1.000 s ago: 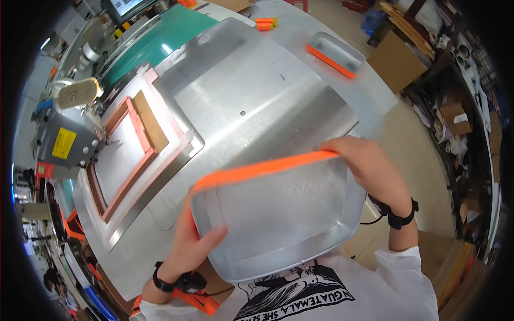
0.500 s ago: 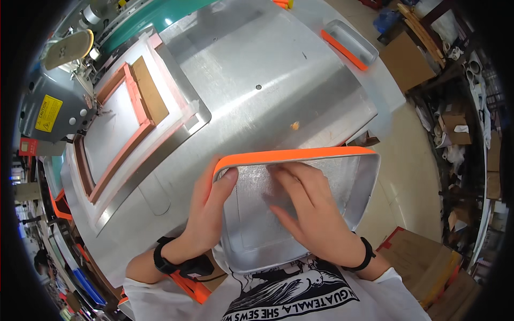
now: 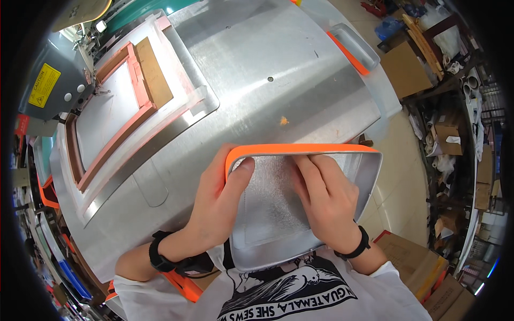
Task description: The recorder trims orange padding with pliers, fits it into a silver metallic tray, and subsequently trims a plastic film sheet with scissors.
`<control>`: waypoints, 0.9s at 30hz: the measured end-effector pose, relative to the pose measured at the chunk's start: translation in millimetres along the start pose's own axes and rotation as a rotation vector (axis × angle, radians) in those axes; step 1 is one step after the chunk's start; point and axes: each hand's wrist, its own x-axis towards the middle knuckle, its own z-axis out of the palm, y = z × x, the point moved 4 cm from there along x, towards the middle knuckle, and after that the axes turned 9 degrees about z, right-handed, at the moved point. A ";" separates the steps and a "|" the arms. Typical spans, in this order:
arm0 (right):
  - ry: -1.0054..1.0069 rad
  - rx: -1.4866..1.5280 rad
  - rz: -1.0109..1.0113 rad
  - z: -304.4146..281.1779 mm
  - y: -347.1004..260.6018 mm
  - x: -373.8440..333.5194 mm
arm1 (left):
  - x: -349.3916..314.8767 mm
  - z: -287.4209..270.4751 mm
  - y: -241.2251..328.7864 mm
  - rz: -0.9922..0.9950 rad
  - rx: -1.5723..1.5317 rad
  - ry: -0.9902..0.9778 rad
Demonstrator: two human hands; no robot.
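Observation:
A shallow rectangular case half (image 3: 267, 224) with an orange outer wall and a silvery foil lining leans against my shirt, its inside facing me. My left hand (image 3: 217, 200) grips its upper left corner, thumb inside the rim and fingers behind the orange wall. My right hand (image 3: 332, 200) reaches inside, its fingers bunched together against the inner face of the upper wall. The fingertips there are partly hidden, so I cannot see whether they pinch anything.
Ahead lies a metal worktable (image 3: 241, 59) with a curved front edge. On its left are a pink-edged frame jig (image 3: 139, 107) and a grey sewing machine head (image 3: 53, 80). A similar orange-and-silver piece (image 3: 356, 48) lies at the far right. Cardboard boxes (image 3: 409, 257) stand at the lower right.
My right hand's fingers have drawn closer together and moved right along the upper wall. The left hand keeps its grip on the corner. The whole view has shifted slightly.

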 end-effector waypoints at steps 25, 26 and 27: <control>-0.416 0.236 0.207 -25.2 20.7 -6.6 | 2.4 -1.5 -9.0 -0.088 -0.132 0.030; -0.409 0.227 0.192 -21.3 19.9 -6.2 | 1.1 -1.6 -6.5 -0.072 -0.115 0.039; -0.401 0.217 0.178 -18.7 19.4 -5.9 | -0.2 -0.8 -3.9 -0.055 -0.098 0.047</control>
